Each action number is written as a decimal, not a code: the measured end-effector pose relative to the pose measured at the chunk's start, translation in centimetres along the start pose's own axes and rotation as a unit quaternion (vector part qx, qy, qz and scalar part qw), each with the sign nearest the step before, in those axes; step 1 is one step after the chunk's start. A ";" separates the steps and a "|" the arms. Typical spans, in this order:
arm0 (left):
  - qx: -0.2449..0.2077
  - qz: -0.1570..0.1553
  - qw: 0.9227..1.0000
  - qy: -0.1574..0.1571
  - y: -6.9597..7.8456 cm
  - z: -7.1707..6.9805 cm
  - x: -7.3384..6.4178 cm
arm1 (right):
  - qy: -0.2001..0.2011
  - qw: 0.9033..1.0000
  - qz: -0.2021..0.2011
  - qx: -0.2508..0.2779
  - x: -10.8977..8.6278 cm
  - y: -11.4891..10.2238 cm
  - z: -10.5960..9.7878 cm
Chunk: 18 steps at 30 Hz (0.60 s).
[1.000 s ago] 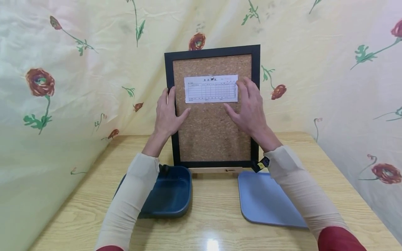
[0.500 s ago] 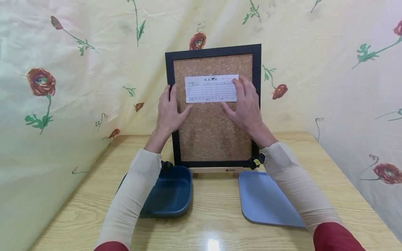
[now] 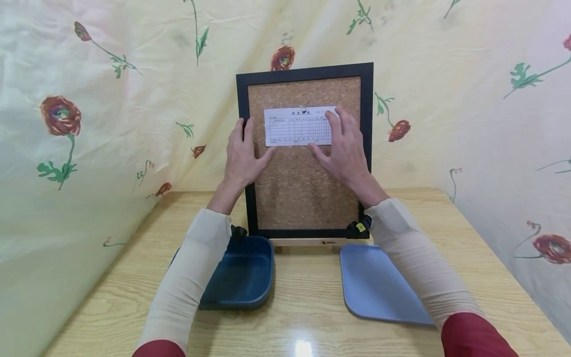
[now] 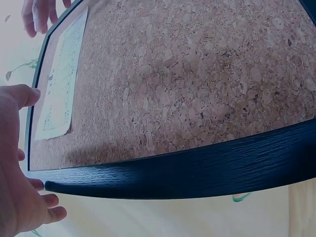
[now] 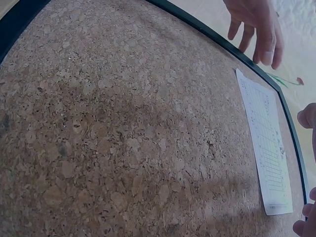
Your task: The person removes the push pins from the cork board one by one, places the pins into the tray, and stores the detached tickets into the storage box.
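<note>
Watch the paper slip (image 3: 296,128) on the upper half of the corkboard (image 3: 308,193): only one pin (image 3: 304,110) shows, at its top middle, so a sideways brush from your right hand (image 3: 345,148) could swing it askew or tear it there. The corkboard stands above a narrow wooden ledge (image 3: 308,242), and a hard or uneven push near its top could, in my judgement, tip or slide it. Your right wrist camera (image 3: 360,227) overlaps the corkboard's lower right corner in the head view, so lowering that arm carelessly might knock the black frame (image 3: 252,213). As for the grip, neither hand clenches on anything. Your left hand (image 3: 242,158) is spread at the corkboard's left edge, fingers extended and thumb held well away from them; whether a fingertip meets the frame, you cannot tell from these views. Your right hand bends loosely into a wide C in front of the slip's right end, thumb near its lower edge; whether it touches the paper cannot be told either.
</note>
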<state>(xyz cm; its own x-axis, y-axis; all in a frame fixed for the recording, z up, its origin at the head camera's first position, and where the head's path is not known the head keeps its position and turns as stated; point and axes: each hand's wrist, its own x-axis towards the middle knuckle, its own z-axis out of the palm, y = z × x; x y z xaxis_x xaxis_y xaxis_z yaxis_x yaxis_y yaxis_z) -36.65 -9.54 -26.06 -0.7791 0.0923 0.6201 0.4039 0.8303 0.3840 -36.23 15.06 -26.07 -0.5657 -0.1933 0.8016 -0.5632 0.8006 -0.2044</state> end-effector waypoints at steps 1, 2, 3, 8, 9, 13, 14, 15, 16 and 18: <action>0.002 -0.001 1.000 0.000 0.0 0.0 0.1 | -0.001 1.000 0.000 -0.002 0.1 0.0 0.1; 0.003 -0.001 1.000 0.000 0.0 0.0 0.1 | -0.002 1.000 -0.001 -0.004 0.1 0.0 0.1; 0.005 -0.001 1.000 -0.001 0.0 0.0 0.2 | -0.002 1.000 -0.003 -0.006 0.2 -0.1 0.2; 0.007 -0.002 1.000 -0.006 0.1 0.1 0.4 | 0.002 1.000 -0.019 -0.014 0.5 -0.1 0.5; 0.007 -0.002 1.000 -0.007 0.1 0.1 0.4 | 0.002 1.000 -0.022 -0.015 0.6 -0.1 0.6; 0.008 0.000 1.000 -0.007 0.0 0.2 0.5 | 0.007 0.999 -0.027 -0.024 0.8 -0.1 0.9; 0.008 0.001 1.000 -0.006 0.0 0.2 0.6 | 0.008 0.999 -0.028 -0.026 0.9 -0.1 0.9; 0.008 0.002 1.000 -0.005 0.0 0.2 0.6 | 0.008 0.999 -0.028 -0.029 0.9 0.0 1.0; 0.009 0.003 1.000 -0.005 0.0 0.2 0.7 | 0.009 0.999 -0.028 -0.033 1.0 0.0 1.1; 0.011 0.004 1.000 -0.005 0.0 0.1 0.7 | 0.010 0.999 -0.030 -0.039 1.2 0.0 1.2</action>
<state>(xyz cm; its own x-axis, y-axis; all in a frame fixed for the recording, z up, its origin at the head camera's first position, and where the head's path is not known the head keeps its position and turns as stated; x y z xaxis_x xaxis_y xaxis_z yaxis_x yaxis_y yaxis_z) -37.28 -9.42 -25.66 -0.7811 0.1041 0.6157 0.3988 0.8418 0.3637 -37.63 14.13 -25.83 -0.5205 -0.2318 0.8218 -0.5464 0.8300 -0.1120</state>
